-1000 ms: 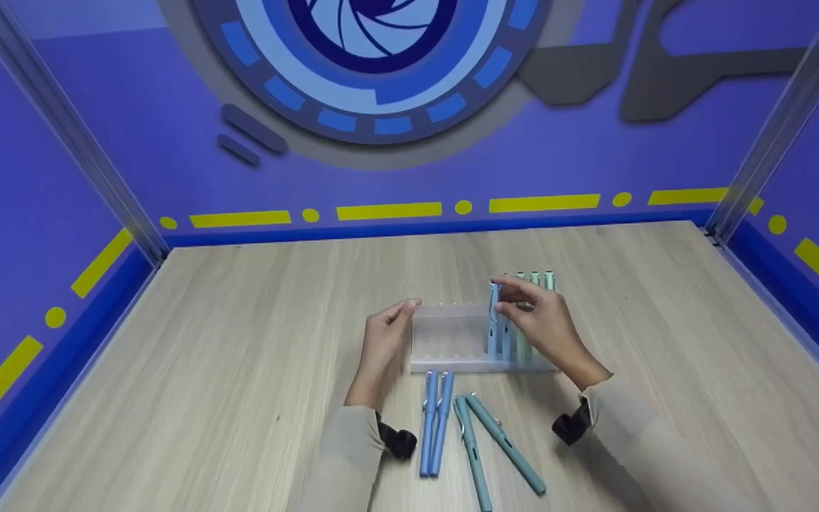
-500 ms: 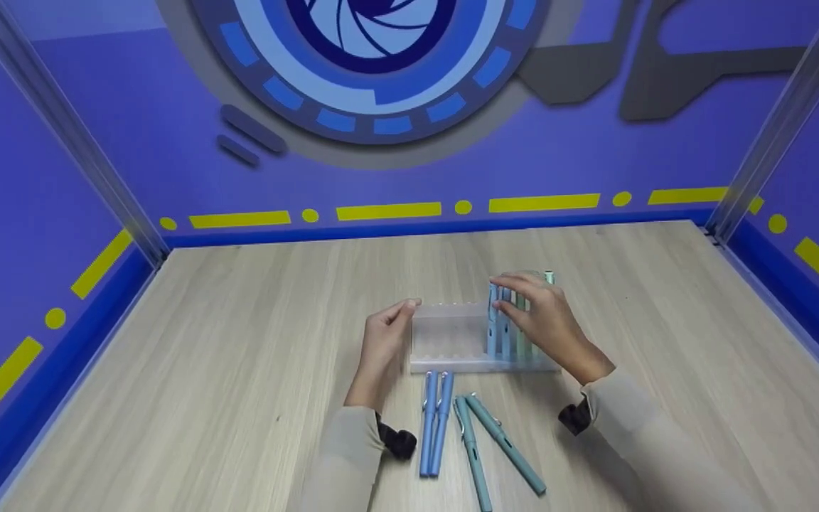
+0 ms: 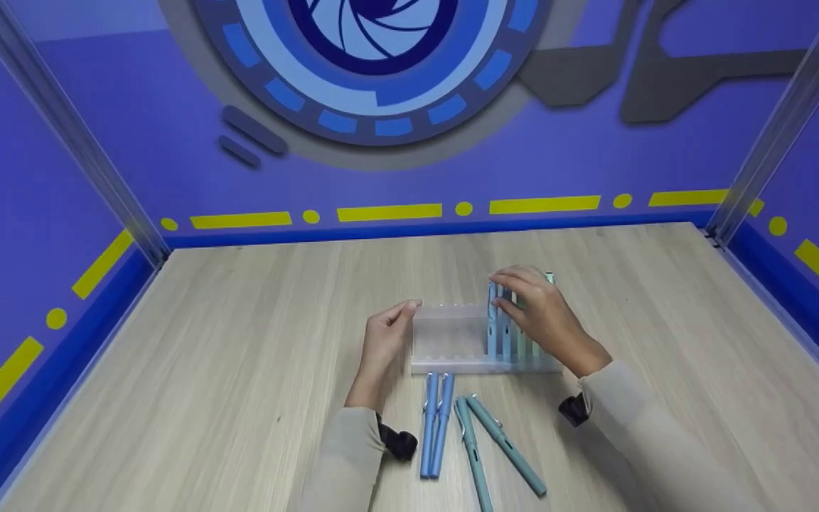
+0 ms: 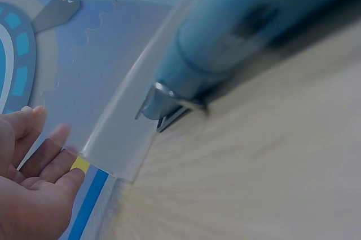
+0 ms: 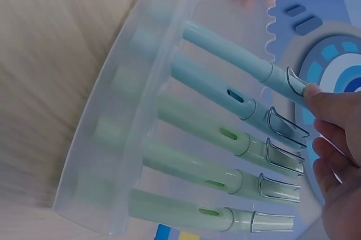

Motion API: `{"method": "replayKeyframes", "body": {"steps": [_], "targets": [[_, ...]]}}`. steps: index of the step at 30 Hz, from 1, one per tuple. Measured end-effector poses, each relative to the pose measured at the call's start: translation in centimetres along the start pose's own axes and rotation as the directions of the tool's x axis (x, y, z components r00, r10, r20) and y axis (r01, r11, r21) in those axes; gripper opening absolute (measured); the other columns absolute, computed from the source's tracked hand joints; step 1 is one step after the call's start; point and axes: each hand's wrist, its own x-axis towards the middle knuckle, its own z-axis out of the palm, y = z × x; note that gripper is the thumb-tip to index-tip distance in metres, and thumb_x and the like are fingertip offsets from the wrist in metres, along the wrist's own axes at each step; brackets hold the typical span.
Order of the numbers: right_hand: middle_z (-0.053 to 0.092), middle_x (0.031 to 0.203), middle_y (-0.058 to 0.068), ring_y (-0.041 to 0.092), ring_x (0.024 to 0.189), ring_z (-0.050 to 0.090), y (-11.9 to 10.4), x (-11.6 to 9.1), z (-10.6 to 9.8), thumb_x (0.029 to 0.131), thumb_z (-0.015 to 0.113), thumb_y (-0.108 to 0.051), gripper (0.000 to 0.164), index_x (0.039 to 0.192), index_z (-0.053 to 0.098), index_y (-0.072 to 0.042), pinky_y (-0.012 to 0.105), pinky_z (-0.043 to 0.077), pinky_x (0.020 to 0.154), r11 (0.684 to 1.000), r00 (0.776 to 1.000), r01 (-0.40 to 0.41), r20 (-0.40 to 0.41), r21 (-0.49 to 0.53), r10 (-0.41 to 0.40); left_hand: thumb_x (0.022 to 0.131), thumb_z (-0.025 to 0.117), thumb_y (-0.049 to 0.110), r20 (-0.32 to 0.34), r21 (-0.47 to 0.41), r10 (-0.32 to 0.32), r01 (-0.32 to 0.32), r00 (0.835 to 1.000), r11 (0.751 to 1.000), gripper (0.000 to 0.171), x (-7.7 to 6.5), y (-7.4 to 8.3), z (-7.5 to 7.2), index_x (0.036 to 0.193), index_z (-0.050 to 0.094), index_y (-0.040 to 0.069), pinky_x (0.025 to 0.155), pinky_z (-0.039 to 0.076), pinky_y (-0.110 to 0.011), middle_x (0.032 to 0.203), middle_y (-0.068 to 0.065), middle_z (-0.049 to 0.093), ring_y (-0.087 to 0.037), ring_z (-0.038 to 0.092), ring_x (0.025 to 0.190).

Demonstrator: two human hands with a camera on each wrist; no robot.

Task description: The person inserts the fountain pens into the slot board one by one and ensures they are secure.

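Observation:
A clear frosted pen stand [image 3: 448, 334] stands upright on the table. My left hand [image 3: 385, 340] grips its left edge between thumb and fingers. In the right half of the stand, my right hand [image 3: 546, 313] pinches a light blue pen [image 5: 225, 51] near the silver clip on its cap. That pen's lower end sits in the stand's base. Beside it stand a second light blue pen [image 5: 211, 89] and several light green pens [image 5: 192, 164], clips upward. In the head view my right hand hides most of the green pens.
In front of the stand lie two blue pens [image 3: 429, 427] side by side and two teal pens [image 3: 472, 451] [image 3: 507, 446] spread in a narrow V. Blue printed walls [image 3: 409, 185] bound the wooden table [image 3: 239, 370] at the back and sides.
My right hand has turned slightly over the stand, its fingers still at the light blue pen's cap, and now covers more green pen tops. My left hand and the lying pens stay put.

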Motion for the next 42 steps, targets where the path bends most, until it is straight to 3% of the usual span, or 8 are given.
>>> {"method": "replayKeyframes", "body": {"steps": [12,23,31,42], "targets": [[0.067,0.117,0.005,0.023,0.115,0.058,0.61,0.35,0.17,0.084,0.074,-0.012,0.035,0.118,0.068,-0.009,0.037,0.053,0.098,0.995,0.992,-0.095,0.08,-0.027,0.097,0.097,0.056,0.036,0.012,-0.005,-0.011,0.011,1.0,1.0,0.037,-0.05,-0.04,-0.08,0.119,0.068,0.009,0.111,0.042,-0.039,0.13,-0.008,0.063,-0.025,0.054,0.128],[0.07,0.113,0.007,0.027,0.116,0.057,0.74,0.73,0.42,0.082,0.075,-0.012,0.033,0.114,0.069,-0.007,0.042,0.051,0.1,0.995,0.993,-0.089,0.075,-0.046,0.092,0.097,0.056,0.034,0.005,0.012,0.0,0.0,1.0,1.0,0.035,-0.03,0.03,-0.01,0.118,0.069,0.009,0.11,0.043,-0.039,0.129,-0.009,0.064,-0.025,0.054,0.128],[0.067,0.121,0.008,0.027,0.121,0.055,0.55,0.67,0.42,0.084,0.073,-0.014,0.036,0.119,0.067,-0.008,0.042,0.048,0.105,0.991,0.987,-0.121,0.099,-0.053,0.126,0.097,0.056,0.034,0.005,0.019,0.008,-0.008,1.0,1.0,0.035,0.06,-0.18,-0.04,0.118,0.068,0.008,0.109,0.044,-0.039,0.128,-0.009,0.064,-0.025,0.055,0.127],[0.063,0.125,0.008,0.025,0.12,0.055,0.25,0.21,0.3,0.085,0.073,-0.012,0.042,0.125,0.063,-0.008,0.039,0.049,0.103,0.997,0.997,-0.071,0.028,-0.037,0.072,0.097,0.056,0.036,0.011,-0.008,-0.02,0.02,1.0,1.0,0.036,0.02,-0.05,0.0,0.119,0.068,0.01,0.111,0.042,-0.038,0.129,-0.008,0.063,-0.024,0.054,0.128]]}}
